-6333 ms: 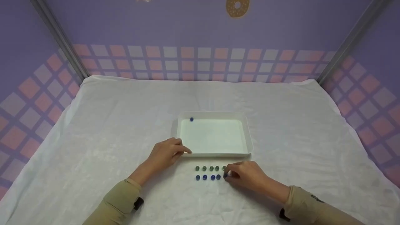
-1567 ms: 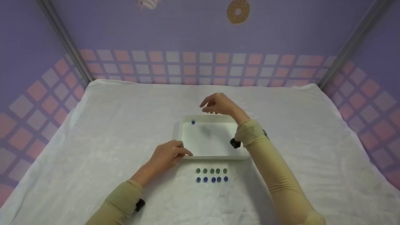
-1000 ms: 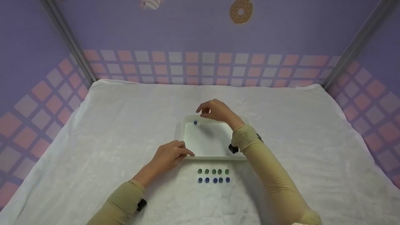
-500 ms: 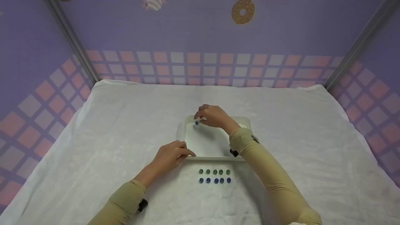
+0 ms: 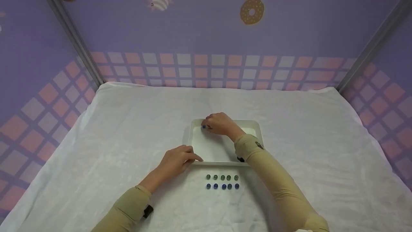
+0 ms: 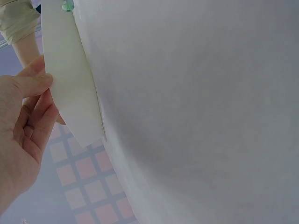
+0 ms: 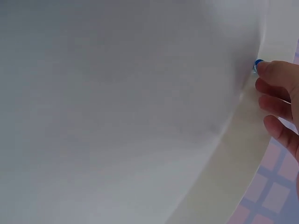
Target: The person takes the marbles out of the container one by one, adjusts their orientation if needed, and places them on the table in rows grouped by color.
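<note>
A shallow white tray [image 5: 225, 163] lies on the white cloth. Its near left rim is pinched by my left hand [image 5: 176, 158]; in the left wrist view the thumb [image 6: 39, 85] presses the outer wall and the fingers go behind it. My right hand [image 5: 222, 124] reaches into the tray's back left corner. There its thumb and fingertips pinch a single blue marble [image 7: 258, 64], right against the tray wall. In front of the tray sit two rows of glass marbles, the green marbles [image 5: 222, 177] nearer the tray and the blue marbles [image 5: 224, 187] behind them toward me.
White cloth [image 5: 135, 119] covers the table and spreads out on both sides of the tray. Purple panels with a checked border [image 5: 217, 71] stand at the back and sides, joined by grey corner posts [image 5: 75, 42].
My right hand set a blue marble at the row's right end, passed beyond the tray's back wall, then came down to the marble in the corner. The left hand stayed on the rim.
</note>
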### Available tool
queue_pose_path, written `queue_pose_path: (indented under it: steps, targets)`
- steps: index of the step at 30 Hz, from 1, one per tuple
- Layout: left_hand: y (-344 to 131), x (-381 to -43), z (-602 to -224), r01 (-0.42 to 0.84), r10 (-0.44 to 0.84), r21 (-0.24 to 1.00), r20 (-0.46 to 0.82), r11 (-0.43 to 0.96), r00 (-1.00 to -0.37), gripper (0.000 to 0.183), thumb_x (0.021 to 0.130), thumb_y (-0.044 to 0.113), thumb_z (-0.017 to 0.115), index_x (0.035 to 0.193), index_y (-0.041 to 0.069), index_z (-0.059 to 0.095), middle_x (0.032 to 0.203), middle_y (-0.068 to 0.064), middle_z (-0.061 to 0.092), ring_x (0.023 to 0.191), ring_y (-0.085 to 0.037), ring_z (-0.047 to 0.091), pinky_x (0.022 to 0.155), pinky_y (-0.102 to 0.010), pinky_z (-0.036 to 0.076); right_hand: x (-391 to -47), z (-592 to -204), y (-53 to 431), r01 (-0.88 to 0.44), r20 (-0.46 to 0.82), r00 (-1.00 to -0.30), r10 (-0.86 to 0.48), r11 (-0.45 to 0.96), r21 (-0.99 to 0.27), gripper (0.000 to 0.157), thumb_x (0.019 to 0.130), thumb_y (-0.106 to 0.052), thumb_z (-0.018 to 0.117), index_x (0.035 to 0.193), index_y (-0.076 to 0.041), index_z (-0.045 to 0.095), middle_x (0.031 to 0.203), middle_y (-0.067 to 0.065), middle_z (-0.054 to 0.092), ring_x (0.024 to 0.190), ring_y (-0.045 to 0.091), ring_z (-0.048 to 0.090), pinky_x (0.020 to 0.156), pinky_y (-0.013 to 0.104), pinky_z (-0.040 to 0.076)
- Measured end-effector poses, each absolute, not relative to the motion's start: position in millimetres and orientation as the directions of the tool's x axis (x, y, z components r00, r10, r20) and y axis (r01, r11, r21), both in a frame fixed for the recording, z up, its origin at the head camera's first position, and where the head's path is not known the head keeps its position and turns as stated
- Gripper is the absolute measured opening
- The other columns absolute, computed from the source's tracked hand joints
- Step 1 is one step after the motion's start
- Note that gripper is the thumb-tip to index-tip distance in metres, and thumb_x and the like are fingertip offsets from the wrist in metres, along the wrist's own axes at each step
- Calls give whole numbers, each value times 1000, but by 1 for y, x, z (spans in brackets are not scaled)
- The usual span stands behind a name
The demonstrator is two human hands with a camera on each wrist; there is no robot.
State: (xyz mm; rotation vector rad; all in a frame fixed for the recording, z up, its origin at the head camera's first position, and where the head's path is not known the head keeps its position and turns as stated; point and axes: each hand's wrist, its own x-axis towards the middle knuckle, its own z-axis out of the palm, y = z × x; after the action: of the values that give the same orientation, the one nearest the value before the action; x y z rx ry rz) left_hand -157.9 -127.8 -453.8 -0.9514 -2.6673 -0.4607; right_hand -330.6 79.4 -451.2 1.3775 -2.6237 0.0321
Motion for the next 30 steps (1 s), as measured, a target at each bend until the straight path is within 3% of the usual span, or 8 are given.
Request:
queue_pose_path:
  steps: [5,9,19,27,30]
  targets:
    - [-128,-157,-452,646,557,220,353,731,-752,22,92,13,69,98,31,79,79,5,57,67,-8,45,58,-19,35,-328,-453,77,-810,205,-549,-810,576,107,10,89,-6,66,91,-12,74,76,3,73,60,12,40,56,34,46]
    - [-128,-157,-452,646,559,223,347,730,-753,22,91,12,70,98,31,80,78,5,56,67,-8,43,58,-19,34,-327,-456,75,-801,209,-547,-811,579,152,7,92,-10,65,88,-11,71,77,5,73,59,13,40,58,38,52]
    - [-128,-157,-454,649,561,225,349,727,-750,21,91,13,70,98,30,80,78,5,57,68,-8,45,59,-20,36,-326,-460,75,-788,195,-548,-813,580,206,13,96,-17,62,86,-10,67,75,7,71,55,15,45,55,39,51]
    - [-128,-157,-455,650,560,223,355,727,-749,21,92,13,70,97,31,79,79,6,57,68,-7,44,58,-20,36,-330,-458,82,-824,204,-517,-831,548,142,7,91,-11,66,84,-10,67,69,5,69,56,13,37,52,35,43]
    - [-128,-157,-454,644,560,218,345,733,-754,22,92,14,69,98,32,79,79,6,57,68,-7,44,59,-20,36,-331,-455,84,-835,194,-513,-836,539,113,4,90,-10,67,87,-10,70,71,5,71,55,14,46,54,36,47]
